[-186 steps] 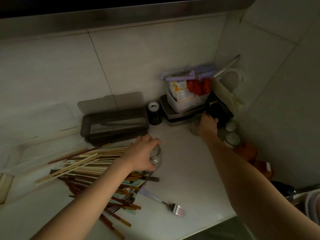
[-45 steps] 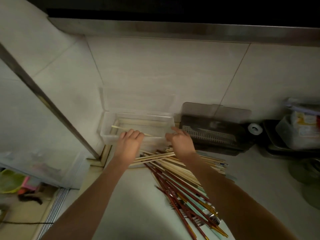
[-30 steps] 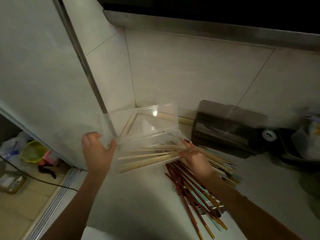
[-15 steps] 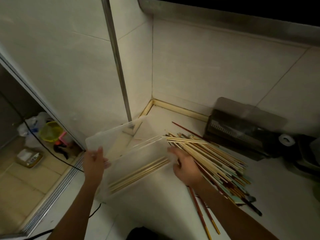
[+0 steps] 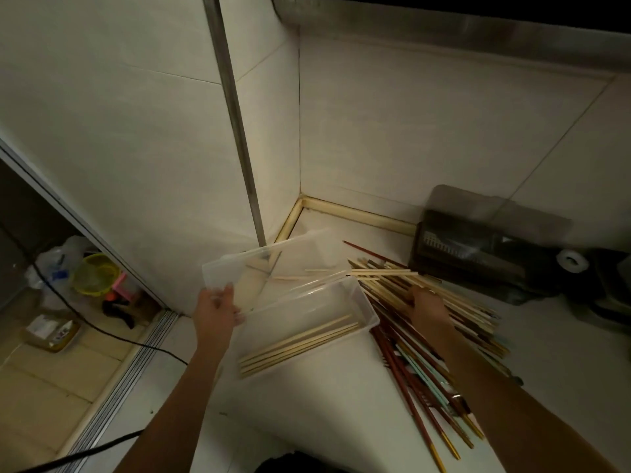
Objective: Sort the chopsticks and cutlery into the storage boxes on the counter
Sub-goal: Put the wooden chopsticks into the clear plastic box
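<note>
Presently left hand [image 5: 214, 310] grips clear box [image 5: 365, 307] at end, pale chopsticks [image 5: 300, 343] inside; right hand [image 5: 425, 307] fingers curled into chopstick pile [image 5: 444, 336] on tabletop [image 5: 324, 414].

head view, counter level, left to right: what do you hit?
Yellow basket on the floor → left hand gripping the clear box → right hand on the chopstick pile → dark storage box → white-capped jar.
</note>
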Available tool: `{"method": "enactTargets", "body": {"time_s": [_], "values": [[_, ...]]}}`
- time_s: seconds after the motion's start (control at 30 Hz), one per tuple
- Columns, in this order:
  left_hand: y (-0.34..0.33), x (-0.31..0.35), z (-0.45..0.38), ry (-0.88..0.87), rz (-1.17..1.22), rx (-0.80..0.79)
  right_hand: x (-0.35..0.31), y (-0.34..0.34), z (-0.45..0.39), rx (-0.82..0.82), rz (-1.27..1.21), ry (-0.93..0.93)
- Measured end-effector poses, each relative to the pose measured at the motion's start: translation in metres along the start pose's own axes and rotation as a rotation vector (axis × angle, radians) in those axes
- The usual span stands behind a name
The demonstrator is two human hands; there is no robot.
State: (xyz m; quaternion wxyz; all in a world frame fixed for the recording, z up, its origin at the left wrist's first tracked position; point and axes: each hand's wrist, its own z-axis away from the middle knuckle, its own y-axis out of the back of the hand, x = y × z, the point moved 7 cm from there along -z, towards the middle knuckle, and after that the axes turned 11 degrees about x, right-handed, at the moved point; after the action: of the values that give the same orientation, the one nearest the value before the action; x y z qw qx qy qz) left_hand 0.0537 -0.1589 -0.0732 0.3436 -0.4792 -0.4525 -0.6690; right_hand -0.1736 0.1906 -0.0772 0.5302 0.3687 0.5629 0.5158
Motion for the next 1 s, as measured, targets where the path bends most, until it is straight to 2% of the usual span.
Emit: {"method": "enactTargets", "body": {"time_s": [0.2, 0.33, 0.43, 0.67, 0.87, 1.0], "values": [[-0.001, 0.016, 0.001, -0.109, -0.061, 0.042, -0.009, -0.005, 0.002, -0.071, 0.153, 0.042], [-0.003, 0.024, 0.001, -0.156, -0.123, 0.071, -0.022, 0.001, 0.01, -0.014, 0.32, 0.143], [-0.005, 0.028, 0.0, -0.177, -0.175, 0.071, -0.022, 0.006, 0.011, 0.054, 0.299, 0.158], [-0.009, 0.04, 0.008, -0.281, -0.265, 0.083, -0.008, 0.001, 0.01, -0.009, 0.184, 0.075], [-0.023, 0.044, 0.016, -0.476, -0.607, 0.002, -0.001, -0.005, 0.015, 0.007, 0.072, 0.016], [-0.032, 0.041, 0.02, -0.59, -0.831, -0.051, -0.003, -0.006, 0.013, 0.019, 0.089, 0.005]]}}
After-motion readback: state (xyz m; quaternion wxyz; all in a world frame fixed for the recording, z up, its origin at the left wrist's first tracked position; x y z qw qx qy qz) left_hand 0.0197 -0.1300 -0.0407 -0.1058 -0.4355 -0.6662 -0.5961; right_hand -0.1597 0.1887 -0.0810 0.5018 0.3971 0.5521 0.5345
